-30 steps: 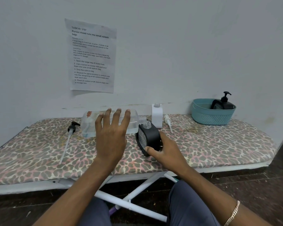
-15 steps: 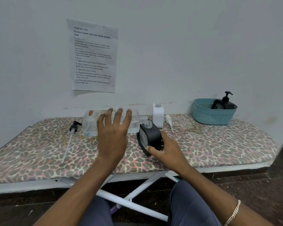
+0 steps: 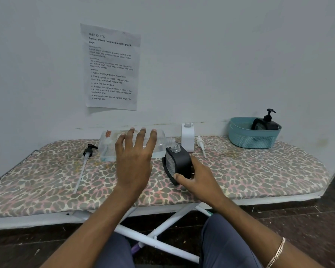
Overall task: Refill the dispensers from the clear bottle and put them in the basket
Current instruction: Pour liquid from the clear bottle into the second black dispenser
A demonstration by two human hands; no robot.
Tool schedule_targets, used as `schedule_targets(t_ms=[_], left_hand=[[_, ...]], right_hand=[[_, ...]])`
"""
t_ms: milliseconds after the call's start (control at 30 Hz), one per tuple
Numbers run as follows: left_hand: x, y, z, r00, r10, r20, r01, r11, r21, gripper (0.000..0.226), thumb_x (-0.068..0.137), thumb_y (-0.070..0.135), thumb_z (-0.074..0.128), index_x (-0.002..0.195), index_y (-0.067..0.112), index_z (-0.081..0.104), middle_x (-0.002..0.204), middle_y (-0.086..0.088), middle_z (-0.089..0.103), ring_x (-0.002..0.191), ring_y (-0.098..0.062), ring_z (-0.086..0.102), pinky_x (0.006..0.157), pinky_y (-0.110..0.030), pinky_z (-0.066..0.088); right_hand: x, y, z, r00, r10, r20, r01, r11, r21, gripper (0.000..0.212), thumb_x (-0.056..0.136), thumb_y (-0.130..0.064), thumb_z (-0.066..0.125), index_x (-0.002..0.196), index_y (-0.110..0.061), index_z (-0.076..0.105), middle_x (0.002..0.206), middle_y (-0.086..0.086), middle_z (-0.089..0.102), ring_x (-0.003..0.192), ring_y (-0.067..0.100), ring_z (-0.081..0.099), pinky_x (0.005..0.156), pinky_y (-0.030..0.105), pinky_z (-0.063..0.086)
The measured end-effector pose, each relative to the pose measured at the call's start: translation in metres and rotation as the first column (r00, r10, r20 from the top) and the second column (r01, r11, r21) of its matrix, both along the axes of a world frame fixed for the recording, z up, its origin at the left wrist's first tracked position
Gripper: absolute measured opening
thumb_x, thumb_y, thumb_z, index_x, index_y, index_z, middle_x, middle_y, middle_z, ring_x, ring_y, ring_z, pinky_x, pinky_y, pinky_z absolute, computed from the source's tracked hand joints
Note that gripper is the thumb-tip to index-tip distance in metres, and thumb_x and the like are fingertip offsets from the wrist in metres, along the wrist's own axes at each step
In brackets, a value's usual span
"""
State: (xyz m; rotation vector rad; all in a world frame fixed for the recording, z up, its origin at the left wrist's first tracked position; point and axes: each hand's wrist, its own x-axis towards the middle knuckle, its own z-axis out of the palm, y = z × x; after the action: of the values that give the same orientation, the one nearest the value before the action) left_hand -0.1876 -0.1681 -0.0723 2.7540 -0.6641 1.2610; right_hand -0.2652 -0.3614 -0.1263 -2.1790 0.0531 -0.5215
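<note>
Black dispenser [image 3: 179,164] stays gripped in my right hand [image 3: 199,182]; my left hand [image 3: 134,163], spread flat, still hides half the clear bottle [image 3: 108,147].

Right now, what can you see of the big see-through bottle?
The clear bottle is see-through plastic, with an orange mark near its base and bluish liquid inside. It lies sideways, capless, its threaded neck pointing at the black dispenser's open mouth. The left hand spreads straight fingers over its middle; I can't tell if they touch.

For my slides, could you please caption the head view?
Left hand on the sideways clear bottle, neck at the black dispenser held by the right hand.
</note>
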Motion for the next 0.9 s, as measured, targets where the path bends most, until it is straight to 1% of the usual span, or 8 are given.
schedule_targets(t_ms=[100, 233, 467, 567, 733, 900], left_hand=[[-0.0002, 0.0001, 0.0002, 1.0, 0.004, -0.004, -0.004, 1.0, 0.002, 0.081, 0.073, -0.007, 0.074, 0.148, 0.017, 0.054, 0.145, -0.015, 0.059, 0.14, -0.042, 0.047, 0.114, -0.057, 0.03], [-0.0008, 0.0002, -0.0005, 1.0, 0.004, -0.006, -0.004, 1.0, 0.001, 0.081, 0.073, -0.007, 0.074, 0.148, 0.017, 0.054, 0.145, -0.015, 0.059, 0.139, -0.042, 0.047, 0.113, -0.057, 0.031], [-0.0009, 0.0007, 0.0004, 1.0, -0.002, 0.001, 0.002, 1.0, -0.005, 0.082, 0.072, -0.006, 0.075, 0.147, 0.017, 0.054, 0.144, -0.015, 0.06, 0.139, -0.042, 0.047, 0.113, -0.057, 0.031], [-0.0006, 0.0009, -0.0001, 1.0, 0.002, 0.002, -0.002, 1.0, -0.001, 0.082, 0.071, -0.005, 0.077, 0.147, 0.017, 0.054, 0.144, -0.014, 0.06, 0.139, -0.041, 0.047, 0.113, -0.056, 0.03], [-0.0004, 0.0005, 0.0001, 1.0, -0.003, 0.009, 0.003, 1.0, -0.01, 0.078, 0.074, -0.007, 0.072, 0.147, 0.017, 0.054, 0.144, -0.014, 0.06, 0.14, -0.042, 0.048, 0.114, -0.057, 0.031], [0.0, 0.0006, 0.0, 1.0, -0.002, 0.013, 0.002, 1.0, -0.009, 0.079, 0.073, -0.007, 0.071, 0.147, 0.017, 0.055, 0.144, -0.015, 0.06, 0.139, -0.042, 0.048, 0.113, -0.057, 0.031]], right_hand=[[0.0009, -0.0006, -0.001, 1.0, -0.004, -0.003, 0.004, 1.0, -0.004, 0.05, 0.086, -0.042, 0.076, 0.131, -0.034, 0.055, 0.111, -0.017, 0.069, 0.097, -0.001, 0.066, 0.083, 0.033, 0.059], [0.0013, -0.0003, -0.0011, 1.0, -0.002, -0.002, 0.002, 1.0, -0.007, 0.052, 0.086, -0.043, 0.075, 0.133, -0.033, 0.054, 0.112, -0.016, 0.069, 0.098, 0.0, 0.066, 0.083, 0.033, 0.06], [0.0014, -0.0009, -0.0017, 1.0, 0.001, -0.002, -0.001, 1.0, -0.007, 0.053, 0.086, -0.043, 0.075, 0.133, -0.033, 0.054, 0.113, -0.017, 0.069, 0.098, -0.001, 0.065, 0.084, 0.032, 0.06], [0.0011, -0.0007, -0.0014, 1.0, 0.004, -0.001, -0.004, 1.0, -0.006, 0.051, 0.087, -0.043, 0.075, 0.133, -0.033, 0.054, 0.112, -0.017, 0.069, 0.098, -0.001, 0.065, 0.082, 0.032, 0.059], [0.0013, -0.0011, -0.0019, 1.0, 0.006, 0.007, -0.006, 1.0, 0.007, 0.049, 0.086, -0.042, 0.075, 0.131, -0.033, 0.056, 0.109, -0.017, 0.07, 0.095, -0.002, 0.065, 0.079, 0.027, 0.058], [0.0023, -0.0013, -0.0022, 1.0, 0.005, 0.006, -0.005, 1.0, 0.009, 0.048, 0.086, -0.042, 0.075, 0.129, -0.033, 0.056, 0.109, -0.017, 0.069, 0.093, -0.003, 0.065, 0.077, 0.024, 0.058]])
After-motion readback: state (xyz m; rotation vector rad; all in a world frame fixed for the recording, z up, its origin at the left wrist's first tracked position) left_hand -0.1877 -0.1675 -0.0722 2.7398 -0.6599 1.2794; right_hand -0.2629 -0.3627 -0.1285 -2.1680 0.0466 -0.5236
